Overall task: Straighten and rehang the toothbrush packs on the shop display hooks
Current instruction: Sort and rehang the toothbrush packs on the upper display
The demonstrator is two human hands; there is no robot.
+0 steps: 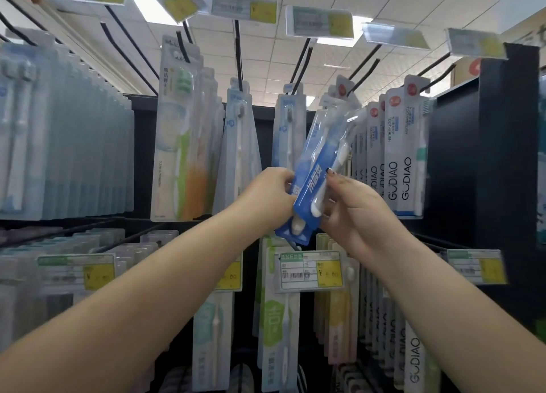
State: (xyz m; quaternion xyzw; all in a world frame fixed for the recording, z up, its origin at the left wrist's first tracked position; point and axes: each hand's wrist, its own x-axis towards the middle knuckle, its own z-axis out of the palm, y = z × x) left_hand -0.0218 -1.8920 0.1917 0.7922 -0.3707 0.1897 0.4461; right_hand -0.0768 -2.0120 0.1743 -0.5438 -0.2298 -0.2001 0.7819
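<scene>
Landmark for this record: the blue toothbrush pack (313, 183) held at the centre of the display.

Far left of the blue toothbrush pack, a dense row of pale blue packs (68, 144) hangs on the upper tier, faces aligned. Nearer, still left of it, a green-and-orange pack (180, 144) hangs at the front of its hook, upright. Just left of the held pack, two rows of white single-brush packs (239, 144) hang slightly splayed.

The left hand (270, 197) meets the blue toothbrush pack at its lower left edge; fingers are curled onto that edge, grasping it. The pack is tilted, top leaning right, its upper end level with the hook (362, 81) above and to the right; whether its hang hole is on the hook cannot be told. Other packs of the same row sit behind its top.

The right hand (354, 206) holds the pack's lower right side, thumb on the front face, remaining fingers behind it, hidden by the pack.

Right of the held pack, white GUDIAO packs (404, 153) hang upright in rows. Below it, a price label (310, 270) fronts the lower tier, with green-and-white packs (276, 318) hanging beneath. Above it, a line of price labels (320, 21) caps the upper hooks.
</scene>
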